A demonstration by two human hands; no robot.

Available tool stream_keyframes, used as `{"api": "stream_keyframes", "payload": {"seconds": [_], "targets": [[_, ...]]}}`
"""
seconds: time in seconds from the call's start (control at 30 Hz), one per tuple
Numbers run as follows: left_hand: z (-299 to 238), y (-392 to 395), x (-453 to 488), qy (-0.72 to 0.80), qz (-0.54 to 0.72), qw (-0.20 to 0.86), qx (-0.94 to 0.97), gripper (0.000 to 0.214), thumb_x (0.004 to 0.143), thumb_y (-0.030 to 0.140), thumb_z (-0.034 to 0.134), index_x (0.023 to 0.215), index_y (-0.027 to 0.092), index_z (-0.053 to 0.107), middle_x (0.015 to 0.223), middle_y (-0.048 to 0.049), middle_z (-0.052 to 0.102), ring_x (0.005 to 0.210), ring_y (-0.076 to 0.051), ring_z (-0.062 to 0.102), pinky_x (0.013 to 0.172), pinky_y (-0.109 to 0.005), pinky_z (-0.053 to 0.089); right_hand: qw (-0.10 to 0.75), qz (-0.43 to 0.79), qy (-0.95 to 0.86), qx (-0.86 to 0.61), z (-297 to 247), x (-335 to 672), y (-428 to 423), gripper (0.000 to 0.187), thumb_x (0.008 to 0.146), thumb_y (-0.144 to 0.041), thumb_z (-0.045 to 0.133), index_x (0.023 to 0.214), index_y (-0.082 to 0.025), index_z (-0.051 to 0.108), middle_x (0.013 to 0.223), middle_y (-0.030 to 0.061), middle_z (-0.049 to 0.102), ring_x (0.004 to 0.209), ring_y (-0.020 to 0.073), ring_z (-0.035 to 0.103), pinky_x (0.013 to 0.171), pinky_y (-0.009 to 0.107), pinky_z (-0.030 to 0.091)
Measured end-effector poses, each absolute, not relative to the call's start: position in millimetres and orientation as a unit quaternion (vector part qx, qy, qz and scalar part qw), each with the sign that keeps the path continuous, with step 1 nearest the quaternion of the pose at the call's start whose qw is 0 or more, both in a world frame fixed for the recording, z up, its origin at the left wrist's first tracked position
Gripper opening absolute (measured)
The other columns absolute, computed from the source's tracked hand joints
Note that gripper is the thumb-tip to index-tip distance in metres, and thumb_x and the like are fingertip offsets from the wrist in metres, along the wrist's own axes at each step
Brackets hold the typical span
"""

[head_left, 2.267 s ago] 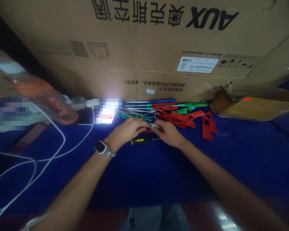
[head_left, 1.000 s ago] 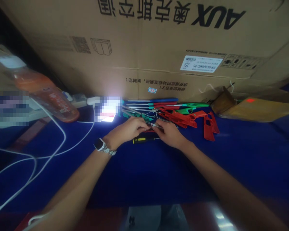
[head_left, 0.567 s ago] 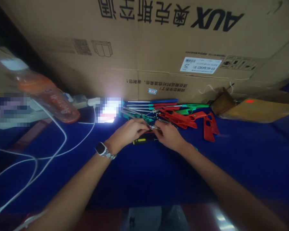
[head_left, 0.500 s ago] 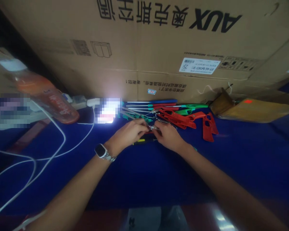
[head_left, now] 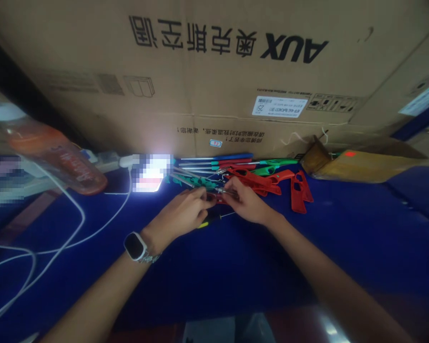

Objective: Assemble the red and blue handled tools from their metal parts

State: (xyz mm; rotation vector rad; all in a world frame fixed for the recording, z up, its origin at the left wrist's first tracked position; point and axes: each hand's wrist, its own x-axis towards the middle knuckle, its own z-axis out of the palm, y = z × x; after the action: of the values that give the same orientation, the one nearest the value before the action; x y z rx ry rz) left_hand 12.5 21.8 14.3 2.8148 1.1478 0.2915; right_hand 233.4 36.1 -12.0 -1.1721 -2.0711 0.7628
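Observation:
My right hand (head_left: 249, 201) pinches a small, slim, whitish part (head_left: 222, 191) between thumb and fingers. Close by on the left, my left hand (head_left: 184, 212) has its fingers curled in beside a red plastic piece (head_left: 219, 198); what its fingertips hold is hidden. Below the fingers lies a screwdriver (head_left: 204, 225) with a black and yellow handle, its thin shaft pointing right. Just beyond both hands are green plastic pieces (head_left: 196, 182) and several metal rods with coloured ends. Red plastic handle shells (head_left: 252, 180) are heaped beyond my right hand.
A large cardboard box (head_left: 200, 95) stands behind the blue work surface (head_left: 214, 276). On the left are a bottle of orange drink (head_left: 53, 155), a lit phone (head_left: 152, 174) and white cables (head_left: 80, 214). An open yellowish box (head_left: 364, 166) sits at the right.
My left hand has moved down and slightly away from the whitish part, which stays in my right hand. More of the screwdriver shows. The whole view has shifted a little.

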Motion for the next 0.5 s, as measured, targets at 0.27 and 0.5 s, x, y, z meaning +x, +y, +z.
{"api": "stream_keyframes", "payload": {"seconds": [0.27,0.5], "targets": [[8,24,13,0.374,0.104,0.068,0.919,0.042,0.089,0.012,0.049,0.124,0.022,0.072,0.104,-0.009,0.063,0.084,-0.02,0.063,0.08,-0.036,0.052,0.38,0.282,-0.76,-0.445,-9,238,38,0.014,0.087,-0.024,0.066,0.1,-0.019,0.069,0.089,0.0031,0.073,0.077,0.0157,0.066,0.074,0.029,0.051],[8,23,12,0.372,0.105,0.072,0.92,0.041,0.088,0.011,0.052,0.122,0.022,0.072,0.101,-0.0074,0.064,0.083,-0.018,0.063,0.082,-0.034,0.051,0.384,0.266,-0.781,-0.415,-7,245,33,0.003,0.085,-0.021,0.067,0.086,-0.019,0.07,0.093,0.005,0.072,0.08,0.0165,0.065,0.071,0.03,0.051]]}}
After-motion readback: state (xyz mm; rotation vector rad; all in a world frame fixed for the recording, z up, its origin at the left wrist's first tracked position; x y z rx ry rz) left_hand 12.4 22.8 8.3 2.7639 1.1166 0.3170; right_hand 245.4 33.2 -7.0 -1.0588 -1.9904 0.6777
